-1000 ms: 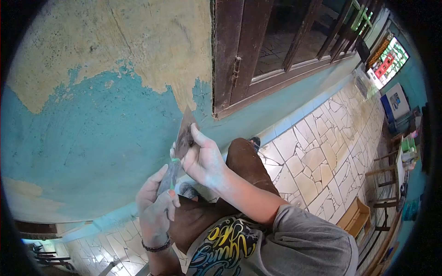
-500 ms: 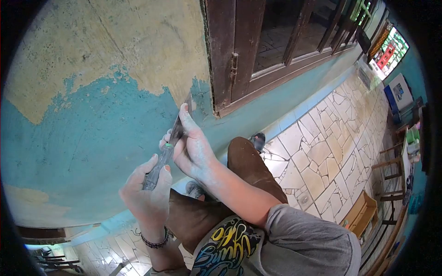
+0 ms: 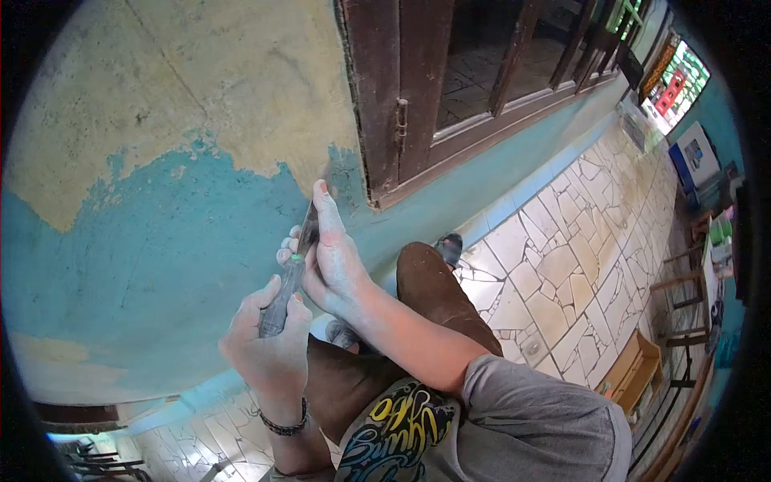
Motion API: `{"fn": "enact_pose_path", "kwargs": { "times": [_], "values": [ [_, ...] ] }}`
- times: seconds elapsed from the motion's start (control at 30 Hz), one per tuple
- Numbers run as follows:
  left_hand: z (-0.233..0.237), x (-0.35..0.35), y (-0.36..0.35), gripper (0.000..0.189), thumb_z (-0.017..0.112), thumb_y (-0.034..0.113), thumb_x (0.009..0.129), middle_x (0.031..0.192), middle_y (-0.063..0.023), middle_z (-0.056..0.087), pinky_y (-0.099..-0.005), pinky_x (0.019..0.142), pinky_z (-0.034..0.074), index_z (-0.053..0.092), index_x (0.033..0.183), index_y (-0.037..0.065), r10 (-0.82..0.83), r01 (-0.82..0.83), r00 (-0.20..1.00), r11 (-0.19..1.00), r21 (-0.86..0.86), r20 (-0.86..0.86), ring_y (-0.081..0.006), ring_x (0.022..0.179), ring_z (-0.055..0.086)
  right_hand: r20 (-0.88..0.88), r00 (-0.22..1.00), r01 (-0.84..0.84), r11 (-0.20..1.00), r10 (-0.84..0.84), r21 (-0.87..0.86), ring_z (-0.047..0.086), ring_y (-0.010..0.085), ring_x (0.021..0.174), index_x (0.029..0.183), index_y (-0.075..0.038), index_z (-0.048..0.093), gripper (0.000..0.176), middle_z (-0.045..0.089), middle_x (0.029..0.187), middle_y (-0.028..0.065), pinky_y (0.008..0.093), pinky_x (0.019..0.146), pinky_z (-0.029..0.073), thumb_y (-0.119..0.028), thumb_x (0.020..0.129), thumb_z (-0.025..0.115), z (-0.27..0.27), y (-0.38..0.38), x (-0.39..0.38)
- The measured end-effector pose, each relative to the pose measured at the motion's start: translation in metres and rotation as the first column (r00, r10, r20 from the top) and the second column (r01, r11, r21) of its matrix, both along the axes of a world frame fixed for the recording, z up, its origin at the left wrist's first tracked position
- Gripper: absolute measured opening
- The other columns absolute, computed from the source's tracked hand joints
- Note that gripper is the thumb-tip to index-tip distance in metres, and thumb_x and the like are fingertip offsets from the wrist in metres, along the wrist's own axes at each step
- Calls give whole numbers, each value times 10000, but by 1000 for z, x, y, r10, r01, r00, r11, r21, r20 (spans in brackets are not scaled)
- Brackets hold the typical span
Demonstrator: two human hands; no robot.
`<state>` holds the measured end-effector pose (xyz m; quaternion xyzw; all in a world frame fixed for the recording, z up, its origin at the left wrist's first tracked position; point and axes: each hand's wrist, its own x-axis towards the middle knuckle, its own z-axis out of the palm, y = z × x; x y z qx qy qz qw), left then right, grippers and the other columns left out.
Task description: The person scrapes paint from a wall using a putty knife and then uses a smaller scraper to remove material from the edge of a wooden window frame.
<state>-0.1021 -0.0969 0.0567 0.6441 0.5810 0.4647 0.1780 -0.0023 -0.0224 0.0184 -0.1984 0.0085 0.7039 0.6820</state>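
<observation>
My left hand (image 3: 269, 341), dusty and with a dark bracelet at the wrist, is closed round the grey handle of a scraper (image 3: 279, 309). A green band marks where the handle meets the dark metal blade. My right hand (image 3: 333, 253), coated in pale dust, grips the blade with the thumb along one side and fingers behind. The blade's tip is at the wall (image 3: 193, 233), near the ragged edge between turquoise paint and bare beige surface; exact contact cannot be made out.
A brown wooden window frame (image 3: 381, 112) with a hinge borders the scraped patch. Below is a cracked-tile floor (image 3: 554, 273) with my shoes and bent knees over it. At the right are a wooden box (image 3: 630, 373), chairs and a table with items.
Both hands and the scraper have shifted slightly, the left hand a little to the right. The wall and window frame sit slightly lower and further left in view.
</observation>
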Motion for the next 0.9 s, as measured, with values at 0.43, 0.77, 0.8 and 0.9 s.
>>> {"fn": "enact_pose_path", "kwargs": {
  "times": [0.43, 0.77, 0.8, 0.9],
  "values": [
    [-21, -8, 4, 267, 715, -21, 732, 773, -49, 668, -208, 625, 465, 692, 994, -62, -62, 56, 992, 996, 63, 113, -70, 673, 567, 60, 998, 6, 999, -9, 54, 481, 130, 616, 955, -116, 432, 489, 444, 770, 31, 293, 577, 456, -554, 875, 632, -3, -4, -3],
    [-10, 5, -1, 269, 721, -31, 723, 770, -47, 669, -209, 638, 467, 690, 989, -56, -23, 22, 1000, 995, 92, 10, -68, 681, 569, 2, 1000, 29, 999, -29, -34, 500, 136, 614, 1049, -124, 440, 492, 445, 757, 30, 286, 553, 476, -539, 876, 639, -1, 2, 10],
    [-10, 7, 0, 275, 730, -33, 717, 772, -56, 677, -211, 635, 475, 689, 988, -52, -33, 33, 999, 994, 105, 2, -72, 674, 581, 8, 1000, -9, 999, 10, -49, 502, 146, 613, 1050, -120, 447, 493, 445, 768, 33, 297, 557, 479, -538, 875, 641, 5, -2, 9],
    [-13, 4, -10, 254, 728, -50, 709, 740, -57, 664, -197, 616, 459, 690, 960, -47, 39, -44, 993, 998, 47, 114, -57, 657, 565, 73, 991, -115, 993, 114, 8, 497, 140, 615, 1004, -121, 454, 490, 441, 774, 33, 297, 553, 470, -547, 863, 652, 6, -6, 3]
  ]
}}
